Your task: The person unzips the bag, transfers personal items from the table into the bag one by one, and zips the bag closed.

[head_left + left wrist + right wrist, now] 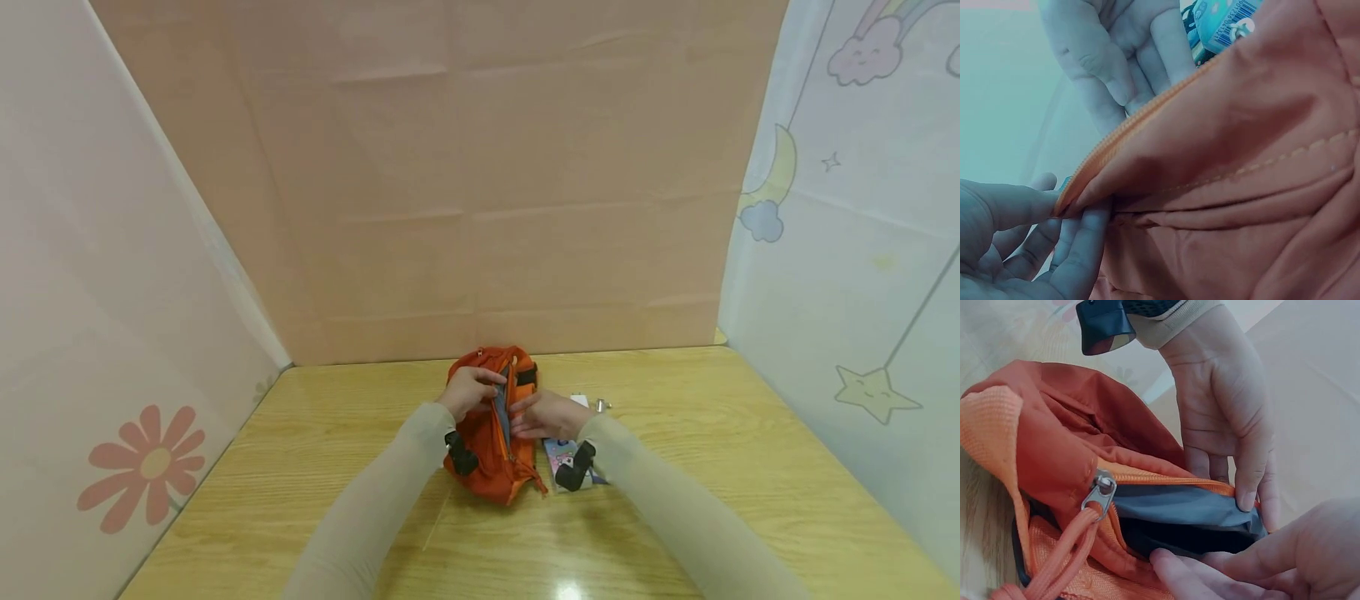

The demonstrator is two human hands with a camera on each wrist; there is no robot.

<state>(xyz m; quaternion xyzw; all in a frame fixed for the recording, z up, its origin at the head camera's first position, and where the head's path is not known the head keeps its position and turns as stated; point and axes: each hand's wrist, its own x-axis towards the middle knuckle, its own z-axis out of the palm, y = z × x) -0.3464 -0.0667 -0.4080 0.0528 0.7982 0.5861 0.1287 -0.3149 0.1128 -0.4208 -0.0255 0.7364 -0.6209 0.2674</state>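
Fingers first: pinching the orange zip edge (1132,130) with the left hand (471,390), pressing the thumb onto grey lining (1179,503), holding firmly on cloth

Reaching the right hand (551,415) to the opposite side of the dark mouth (1175,537), extending its fingers loosely, hiding some tips; not being able to tell whether gripping anything

Working between both hands at a red-orange bag (483,429), resting on the wooden table (300,467), gaping along its unzipped slit, dangling a metal zip pull (1105,489) and a cord loop (1054,569) at the near end

Possibly losing the edge through a slackening pinch, so folding limp cloth over the right fingers; perhaps skewing the bag by tugging one side harder; perhaps nudging small things with a low right sleeve (667,492)

Sitting near the table's far edge, just before the tan backdrop (465,250), so allowing little room beyond; crowding rightward against a patterned packet (557,454), a white item (580,400) and a small metal piece (602,406); finding wider open wood leftward
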